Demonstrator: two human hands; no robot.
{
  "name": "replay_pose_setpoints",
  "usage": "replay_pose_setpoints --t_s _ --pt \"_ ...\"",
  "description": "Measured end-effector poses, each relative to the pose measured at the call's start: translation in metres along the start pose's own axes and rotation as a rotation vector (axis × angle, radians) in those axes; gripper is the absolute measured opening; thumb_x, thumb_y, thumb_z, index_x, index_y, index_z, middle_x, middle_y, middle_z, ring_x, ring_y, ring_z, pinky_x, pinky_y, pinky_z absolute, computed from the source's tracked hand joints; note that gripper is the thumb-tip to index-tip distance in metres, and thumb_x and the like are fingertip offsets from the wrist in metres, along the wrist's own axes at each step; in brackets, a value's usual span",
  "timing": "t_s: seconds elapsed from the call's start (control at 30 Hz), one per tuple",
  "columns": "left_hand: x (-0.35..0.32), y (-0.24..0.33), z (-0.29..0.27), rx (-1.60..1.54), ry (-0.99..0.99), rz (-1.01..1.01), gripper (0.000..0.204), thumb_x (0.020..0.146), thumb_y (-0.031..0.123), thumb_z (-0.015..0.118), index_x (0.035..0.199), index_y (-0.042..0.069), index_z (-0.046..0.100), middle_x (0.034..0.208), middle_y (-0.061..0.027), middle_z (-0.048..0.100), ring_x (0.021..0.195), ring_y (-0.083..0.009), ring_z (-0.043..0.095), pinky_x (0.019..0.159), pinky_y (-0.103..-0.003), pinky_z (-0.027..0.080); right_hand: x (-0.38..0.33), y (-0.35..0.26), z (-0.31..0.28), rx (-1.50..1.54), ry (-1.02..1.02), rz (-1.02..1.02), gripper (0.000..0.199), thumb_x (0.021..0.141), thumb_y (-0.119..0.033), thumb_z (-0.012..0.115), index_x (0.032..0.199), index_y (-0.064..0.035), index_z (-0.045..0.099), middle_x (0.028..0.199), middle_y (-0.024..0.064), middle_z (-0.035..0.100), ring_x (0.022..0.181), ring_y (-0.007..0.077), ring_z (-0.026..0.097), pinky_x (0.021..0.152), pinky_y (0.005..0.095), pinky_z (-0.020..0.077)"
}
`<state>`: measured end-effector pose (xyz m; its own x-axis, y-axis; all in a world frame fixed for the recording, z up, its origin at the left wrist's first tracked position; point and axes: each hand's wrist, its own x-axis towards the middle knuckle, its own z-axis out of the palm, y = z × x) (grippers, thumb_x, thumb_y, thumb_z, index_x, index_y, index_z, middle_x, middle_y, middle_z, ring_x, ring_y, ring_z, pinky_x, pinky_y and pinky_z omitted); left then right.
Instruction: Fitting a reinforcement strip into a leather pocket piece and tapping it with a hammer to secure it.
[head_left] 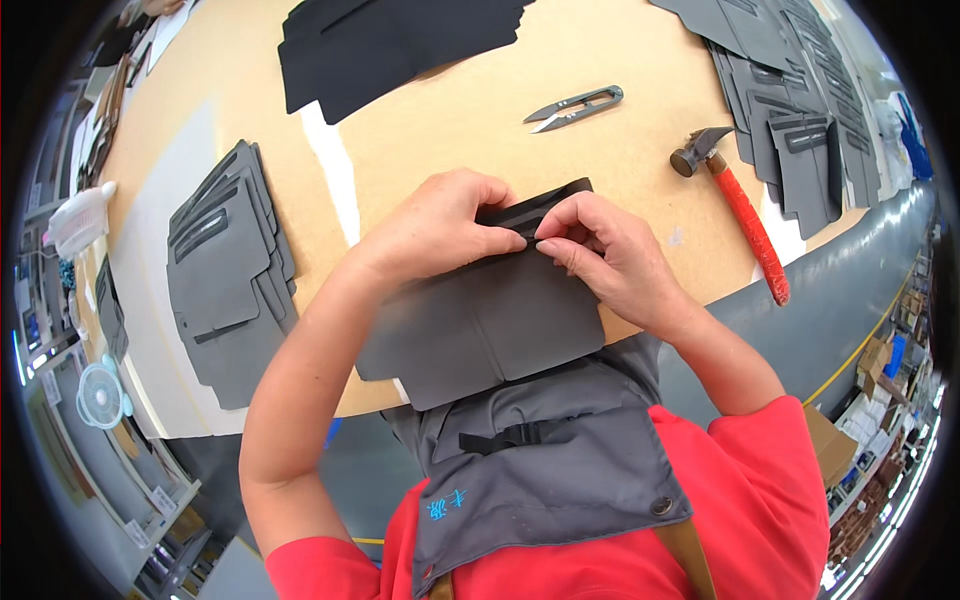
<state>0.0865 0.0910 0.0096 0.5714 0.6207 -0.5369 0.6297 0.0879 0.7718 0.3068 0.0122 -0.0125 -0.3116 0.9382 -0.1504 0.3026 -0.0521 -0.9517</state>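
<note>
A dark grey sheet panel [480, 335], maybe leather or a similar material, lies at the table's near edge with its lower part against my apron. Its far edge is folded up into a black strip. My left hand [450, 225] grips that folded edge, thumb on the near side and fingers behind it. Close beside it, my right hand [600, 245] pinches the same edge between thumb and index finger. The fingertips of both hands almost meet at the fold. What lies inside the fold is hidden.
Grey cut panels are stacked at left [225, 260] and far right [800, 110]. Black panels [390, 50] lie at the back. Thread snips [575, 108] and a red-handled hammer [740, 215] rest on the tan table [440, 130]. A small fan [103, 393] stands off left.
</note>
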Motion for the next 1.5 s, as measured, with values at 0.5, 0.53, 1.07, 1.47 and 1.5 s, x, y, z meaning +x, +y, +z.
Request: replay_pose_setpoints --t_s 0.5,0.53,1.07,1.47,1.5 --pt "0.016 -0.006 -0.013 -0.448 -0.322 -0.166 0.016 0.089 0.012 0.080 0.100 0.001 0.076 0.085 0.0016 0.072 0.076 -0.0043 0.060 0.069 -0.024 0.048 -0.007 0.021 0.011 0.022 0.145 -0.037 0.011 0.094 -0.003 0.073 0.104 0.0007 0.068 0.098 0.0092 0.067 0.084 0.0180 0.072 0.074 0.0297 0.0598" --pt "0.017 -0.006 -0.013 -0.449 -0.323 -0.166 0.016 0.089 0.012 0.080 0.100 0.001 0.076 0.085 0.0016 0.072 0.076 -0.0043 0.060 0.069 -0.024 0.048 -0.007 0.021 0.011 0.022 0.145 -0.035 0.011 0.094 -0.003 0.073 0.104 0.0007 0.068 0.098 0.0092 0.067 0.084 0.0180 0.072 0.074 0.0297 0.0598" --pt "0.013 -0.012 -0.007 -0.561 -0.277 -0.234 0.020 0.086 0.011 0.082 0.101 -0.002 0.077 0.088 -0.0039 0.076 0.076 -0.0074 0.067 0.070 -0.023 0.052 -0.006 0.023 0.020 -0.125 0.295 -0.148 0.012 0.090 -0.003 0.079 0.098 -0.0009 0.071 0.092 0.0081 0.070 0.077 0.0173 0.071 0.067 0.0286 0.0585" --pt "0.011 -0.011 -0.001 -0.474 -0.225 -0.212 0.018 0.087 0.011 0.079 0.101 -0.002 0.077 0.087 -0.0044 0.075 0.075 -0.0082 0.066 0.070 -0.026 0.053 -0.006 0.015 0.021 -0.199 0.301 -0.115 0.010 0.093 -0.005 0.075 0.098 -0.0023 0.067 0.089 0.0072 0.067 0.072 0.0163 0.069 0.064 0.0289 0.0565" --pt "0.011 -0.010 -0.001 -0.416 -0.216 -0.186 0.018 0.088 0.011 0.078 0.101 -0.001 0.077 0.087 -0.0039 0.075 0.075 -0.0084 0.065 0.070 -0.026 0.053 -0.006 0.013 0.020 -0.201 0.276 -0.070 0.010 0.093 -0.006 0.074 0.098 -0.0025 0.067 0.089 0.0072 0.066 0.072 0.0161 0.068 0.065 0.0287 0.0562"
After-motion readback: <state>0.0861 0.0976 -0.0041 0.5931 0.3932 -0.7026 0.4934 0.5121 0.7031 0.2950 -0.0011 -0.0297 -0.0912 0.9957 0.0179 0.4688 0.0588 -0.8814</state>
